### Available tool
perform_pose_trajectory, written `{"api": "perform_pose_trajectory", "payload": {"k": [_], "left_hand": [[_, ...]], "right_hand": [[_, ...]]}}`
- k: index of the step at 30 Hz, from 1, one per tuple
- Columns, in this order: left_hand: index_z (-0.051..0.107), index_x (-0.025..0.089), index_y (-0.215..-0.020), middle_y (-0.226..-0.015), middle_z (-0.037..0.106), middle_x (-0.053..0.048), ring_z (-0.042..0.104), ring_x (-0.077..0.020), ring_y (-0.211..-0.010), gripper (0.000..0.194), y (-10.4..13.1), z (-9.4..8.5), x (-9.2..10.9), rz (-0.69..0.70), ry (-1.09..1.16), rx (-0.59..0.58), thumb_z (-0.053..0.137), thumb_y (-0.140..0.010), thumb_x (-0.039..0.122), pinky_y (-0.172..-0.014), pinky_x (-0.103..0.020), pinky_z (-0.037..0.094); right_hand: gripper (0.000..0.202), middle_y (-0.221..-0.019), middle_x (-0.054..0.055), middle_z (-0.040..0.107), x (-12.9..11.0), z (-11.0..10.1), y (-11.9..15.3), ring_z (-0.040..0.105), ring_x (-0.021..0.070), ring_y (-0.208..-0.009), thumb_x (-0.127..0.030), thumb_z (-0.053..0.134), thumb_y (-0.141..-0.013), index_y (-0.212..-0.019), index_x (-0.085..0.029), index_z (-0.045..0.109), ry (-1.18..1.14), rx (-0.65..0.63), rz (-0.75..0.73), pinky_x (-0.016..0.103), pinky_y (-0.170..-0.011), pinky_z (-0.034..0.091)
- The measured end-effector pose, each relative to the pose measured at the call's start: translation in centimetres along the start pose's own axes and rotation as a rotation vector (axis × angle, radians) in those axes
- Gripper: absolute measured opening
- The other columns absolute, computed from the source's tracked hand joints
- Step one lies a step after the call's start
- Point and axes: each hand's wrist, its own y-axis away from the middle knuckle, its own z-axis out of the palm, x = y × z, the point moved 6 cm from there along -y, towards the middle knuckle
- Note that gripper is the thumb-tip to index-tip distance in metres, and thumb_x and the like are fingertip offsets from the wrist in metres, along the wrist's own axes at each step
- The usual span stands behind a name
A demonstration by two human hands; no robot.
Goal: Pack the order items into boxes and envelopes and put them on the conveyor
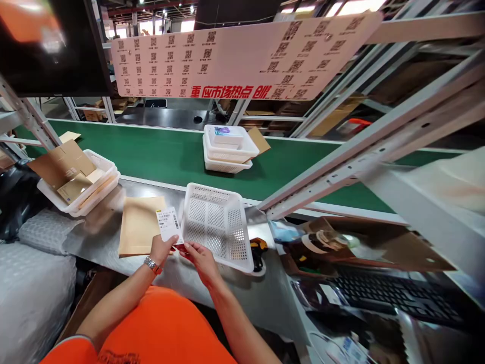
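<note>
Between my two hands is a white printed label (pixel 169 225) with barcodes and a yellow corner. My left hand (pixel 162 248), with a metal watch on its wrist, pinches the label's lower edge, thumb on top. At the label's lower right corner, my right hand (pixel 200 259) has its fingers closed on something small and red, mostly hidden. A tan padded envelope (pixel 137 225) lies on the metal bench under and left of the label. Just right of the label stands a white perforated basket (pixel 248 247) with nothing in it.
A green conveyor belt (pixel 162 151) runs behind the bench, carrying stacked white baskets (pixel 231 154) with a white box. Left are baskets with cardboard (pixel 66 164) and bubble wrap (pixel 34 283). A yellow-black scanner (pixel 258 250), keyboard (pixel 401 293) and open carton (pixel 379 242) sit right.
</note>
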Motion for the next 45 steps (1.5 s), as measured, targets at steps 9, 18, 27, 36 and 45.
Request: {"api": "perform_pose_trajectory", "payload": {"k": [9,18,27,36,45], "left_hand": [[0.083,0.012,-0.091,-0.08,0.08,-0.008,0.069,-0.0161,-0.063,0.04,0.3,-0.9,0.5,-0.015,0.021,0.008,0.097,-0.073,0.045,-0.059,-0.025,0.056],[0.083,0.011,-0.092,-0.084,0.082,-0.01,0.071,-0.0165,-0.066,0.044,0.4,-1.0,0.8,-0.011,0.008,0.025,0.097,-0.075,0.049,-0.061,-0.026,0.058],[0.083,0.011,-0.094,-0.089,0.083,-0.012,0.071,-0.0174,-0.068,0.044,0.1,-0.6,0.3,-0.007,0.015,0.009,0.097,-0.074,0.048,-0.062,-0.027,0.058],[0.083,0.013,-0.092,-0.09,0.083,-0.011,0.073,-0.0186,-0.07,0.044,0.2,-0.3,0.6,-0.021,-0.007,0.005,0.096,-0.073,0.05,-0.065,-0.028,0.058],[0.081,0.015,-0.093,-0.087,0.082,-0.011,0.074,-0.02,-0.071,0.041,-0.1,-0.1,0.1,-0.036,-0.039,-0.02,0.093,-0.077,0.051,-0.066,-0.029,0.058]], "right_hand": [[0.064,-0.098,0.01,0.089,0.2,0.9,-0.3,0.083,0.0312,-0.102,-0.079,0.1,-0.054,-0.088,-0.026,0.086,0.071,-0.001,-0.009,0.051,-0.108,0.06],[0.062,-0.103,0.012,0.089,0.0,1.0,-0.4,0.084,0.0329,-0.107,-0.077,0.098,-0.06,-0.091,-0.026,0.086,0.075,-0.021,-0.009,0.051,-0.109,0.06],[0.06,-0.1,0.011,0.089,0.3,0.3,-0.7,0.084,0.032,-0.104,-0.077,0.097,-0.062,-0.09,-0.024,0.086,0.079,-0.003,-0.013,0.049,-0.104,0.062],[0.057,-0.097,0.01,0.089,0.2,0.0,-0.9,0.084,0.0303,-0.1,-0.071,0.101,-0.06,-0.089,-0.024,0.087,0.063,-0.002,-0.016,0.047,-0.101,0.063],[0.062,-0.096,0.011,0.089,0.0,-0.2,-1.1,0.083,0.0299,-0.098,-0.075,0.099,-0.061,-0.093,-0.022,0.09,0.099,-0.002,-0.04,0.047,-0.1,0.061]]}}
